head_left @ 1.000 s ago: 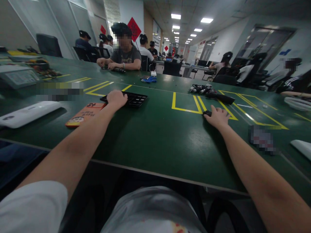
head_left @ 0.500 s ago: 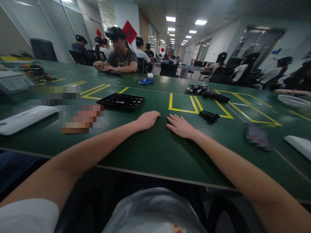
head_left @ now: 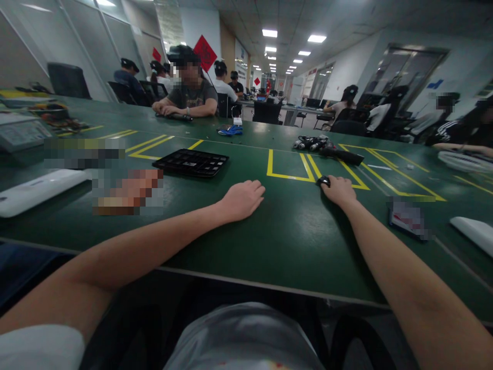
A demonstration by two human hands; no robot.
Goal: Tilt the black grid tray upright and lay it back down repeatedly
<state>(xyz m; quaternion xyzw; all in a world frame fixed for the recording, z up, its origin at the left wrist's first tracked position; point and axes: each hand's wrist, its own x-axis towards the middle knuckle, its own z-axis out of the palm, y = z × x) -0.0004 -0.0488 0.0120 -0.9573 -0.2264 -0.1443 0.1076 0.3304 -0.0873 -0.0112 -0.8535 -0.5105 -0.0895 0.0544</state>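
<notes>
On the green table (head_left: 277,252) my left hand (head_left: 243,199) lies palm down, its fingers stretched out and nothing held. Farther right, my right hand (head_left: 339,190) is closed over a small black block-shaped object (head_left: 322,181). Only one dark end of it shows beyond my fingers; the rest is hidden. It is at the corner of a yellow tape outline. A black gridded tray-like panel (head_left: 192,162) lies beyond my left hand.
Black cables with metal connectors (head_left: 311,142) lie at the far right. A blurred orange item (head_left: 133,192) and a long white casing (head_left: 42,191) lie to the left. Another white casing (head_left: 473,228) is at right. A co-worker (head_left: 188,90) sits opposite.
My right hand has moved right from the table's middle and closed over the black object. My left hand has shifted slightly right, its fingers now extended flat.
</notes>
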